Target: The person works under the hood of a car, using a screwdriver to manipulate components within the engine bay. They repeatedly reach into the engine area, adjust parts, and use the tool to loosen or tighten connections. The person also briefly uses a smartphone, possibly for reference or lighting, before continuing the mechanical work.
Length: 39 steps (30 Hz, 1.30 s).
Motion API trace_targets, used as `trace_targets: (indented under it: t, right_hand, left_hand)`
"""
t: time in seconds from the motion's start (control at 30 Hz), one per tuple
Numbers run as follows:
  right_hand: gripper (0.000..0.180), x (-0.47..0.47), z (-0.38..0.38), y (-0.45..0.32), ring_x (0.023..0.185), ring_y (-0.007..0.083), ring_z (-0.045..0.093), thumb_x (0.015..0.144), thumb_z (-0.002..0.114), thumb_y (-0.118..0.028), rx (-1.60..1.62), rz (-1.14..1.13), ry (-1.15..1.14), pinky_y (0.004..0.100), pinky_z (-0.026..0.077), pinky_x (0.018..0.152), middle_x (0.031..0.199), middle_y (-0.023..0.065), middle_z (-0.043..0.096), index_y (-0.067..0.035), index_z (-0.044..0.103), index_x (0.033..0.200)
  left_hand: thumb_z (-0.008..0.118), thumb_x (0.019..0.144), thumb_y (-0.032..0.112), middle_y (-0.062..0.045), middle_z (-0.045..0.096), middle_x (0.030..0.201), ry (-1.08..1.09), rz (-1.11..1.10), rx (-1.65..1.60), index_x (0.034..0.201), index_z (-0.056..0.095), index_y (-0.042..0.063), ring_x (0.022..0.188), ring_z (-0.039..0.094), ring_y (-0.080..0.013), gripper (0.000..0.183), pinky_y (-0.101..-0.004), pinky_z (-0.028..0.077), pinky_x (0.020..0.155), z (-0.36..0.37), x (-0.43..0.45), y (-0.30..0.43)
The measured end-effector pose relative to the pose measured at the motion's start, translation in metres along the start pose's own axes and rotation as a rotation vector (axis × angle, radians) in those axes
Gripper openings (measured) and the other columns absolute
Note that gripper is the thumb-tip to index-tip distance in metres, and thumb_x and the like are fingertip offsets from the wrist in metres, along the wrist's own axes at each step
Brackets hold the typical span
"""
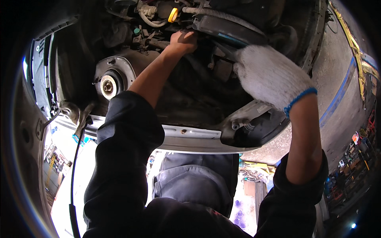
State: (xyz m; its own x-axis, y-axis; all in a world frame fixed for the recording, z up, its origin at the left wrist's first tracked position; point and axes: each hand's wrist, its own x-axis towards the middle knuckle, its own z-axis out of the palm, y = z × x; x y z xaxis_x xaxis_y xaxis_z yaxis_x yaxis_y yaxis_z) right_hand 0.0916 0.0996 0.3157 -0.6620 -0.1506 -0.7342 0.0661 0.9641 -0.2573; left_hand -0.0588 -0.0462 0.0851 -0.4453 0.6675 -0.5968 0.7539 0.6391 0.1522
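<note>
My left hand (184, 41), bare, reaches down into a car's engine bay. Its fingers are curled and partly hidden among dark parts, so what they touch cannot be told. To the right, my right hand (268, 77) wears a white knit glove with a blue cuff. It is closed around a dark bar (223, 49) that points toward the middle of the bay; the bar's far end is lost in shadow. Between and above the hands lies a black plastic housing (230, 29) with a grey corrugated hose (223, 15) along it. A yellow cap (173, 15) sits above my left hand.
A strut top mount (108, 86) stands left of my left forearm. The pale fender edge (193, 132) crosses before my body. A thin black rod (76, 172) rises at the left. A cloth glove (80, 119) lies on the fender's left end. Tools and parts clutter the floor at right.
</note>
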Motion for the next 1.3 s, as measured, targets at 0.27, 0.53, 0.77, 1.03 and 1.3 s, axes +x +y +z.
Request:
trace_targets:
  t: [0.27, 0.53, 0.77, 1.03, 1.3]
  right_hand:
    - [0.024, -0.002, 0.060, -0.031, 0.075, 0.0336, 0.069, 0.094, 0.049, -0.015, 0.402, 0.126, 0.310, 0.0412, 0.058, 0.074, 0.082, 0.0246, 0.065, 0.006, 0.061, 0.097]
    - [0.020, 0.021, 0.029, -0.067, 0.083, 0.0342, 0.070, 0.086, 0.056, -0.015, 0.470, 0.285, 0.151, 0.0429, 0.057, 0.073, 0.086, 0.0212, 0.069, -0.002, 0.071, 0.089]
    - [0.022, 0.043, 0.021, -0.070, 0.090, 0.0341, 0.069, 0.088, 0.055, -0.016, 0.489, 0.372, 0.049, 0.0448, 0.057, 0.075, 0.098, 0.0217, 0.069, -0.003, 0.072, 0.096]
    - [0.023, 0.008, 0.019, -0.095, 0.092, 0.0347, 0.069, 0.088, 0.055, -0.016, 0.389, 0.380, -0.027, 0.0450, 0.057, 0.077, 0.099, 0.0221, 0.069, -0.003, 0.072, 0.096]
    - [0.023, 0.025, 0.016, -0.086, 0.092, 0.0350, 0.069, 0.088, 0.054, -0.016, 0.391, 0.387, 0.001, 0.0450, 0.057, 0.078, 0.099, 0.0222, 0.069, -0.003, 0.072, 0.097]
  left_hand:
    - [0.054, 0.083, 0.018, -0.014, 0.069, 0.100, 0.052, 0.144, -0.055, 0.104, 0.066, 0.012, 0.095, 0.066, -0.0341, 0.024, -0.0439, 0.053, 0.077, 0.027, -0.007, 0.001]
    - [0.056, 0.083, 0.025, -0.016, 0.069, 0.100, -0.015, 0.060, -0.165, 0.098, 0.066, 0.009, 0.095, 0.066, -0.0355, 0.024, -0.0446, 0.053, 0.079, 0.030, -0.004, -0.005]
    - [0.059, 0.081, 0.024, -0.016, 0.070, 0.099, 0.040, -0.019, -0.213, 0.095, 0.070, 0.011, 0.093, 0.067, -0.0344, 0.023, -0.0423, 0.054, 0.078, 0.022, 0.004, 0.011]
    - [0.060, 0.076, 0.018, -0.014, 0.071, 0.099, 0.112, -0.059, -0.220, 0.095, 0.073, 0.009, 0.091, 0.070, -0.0318, 0.024, -0.0399, 0.056, 0.076, 0.032, 0.003, 0.004]
    - [0.059, 0.077, 0.020, -0.016, 0.071, 0.094, 0.118, -0.026, -0.220, 0.091, 0.071, 0.010, 0.087, 0.070, -0.0331, 0.021, -0.0402, 0.056, 0.073, 0.031, 0.004, 0.005]
